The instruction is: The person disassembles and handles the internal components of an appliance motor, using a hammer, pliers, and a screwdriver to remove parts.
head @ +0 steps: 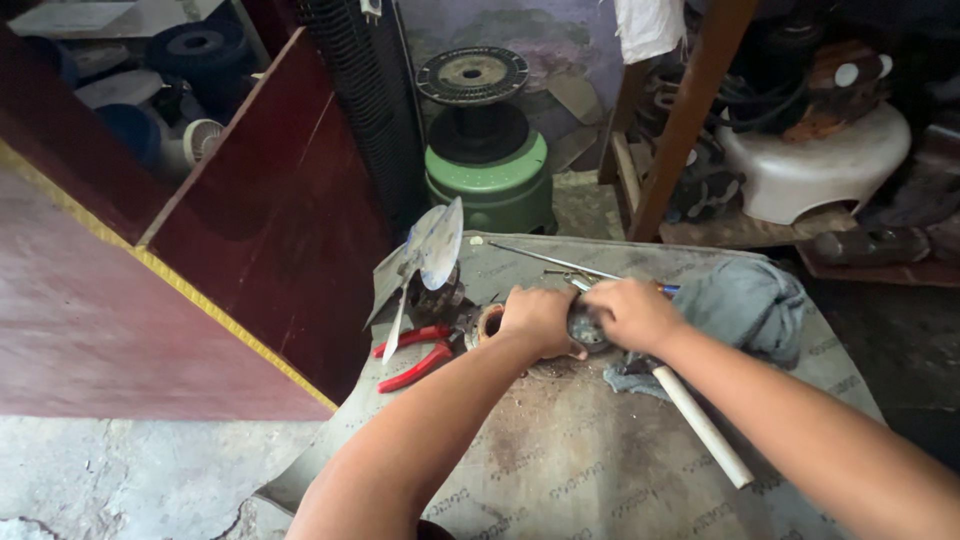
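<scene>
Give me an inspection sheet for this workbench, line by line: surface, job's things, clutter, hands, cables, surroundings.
Surface: worn grey mat covering the table, with brown stains.
Job's things: small round metal part held between both hands; whether it is one piece cannot be told.
Clutter: red-handled pliers, fan blade, thin metal rod, white handle, grey rag.
Hands: left hand and right hand both closed on the metal part.
Cables: nothing seen on the table.
Surroundings: dark red wooden cabinet at left, green stand with spool behind, white plastic housing at right, concrete floor.
</scene>
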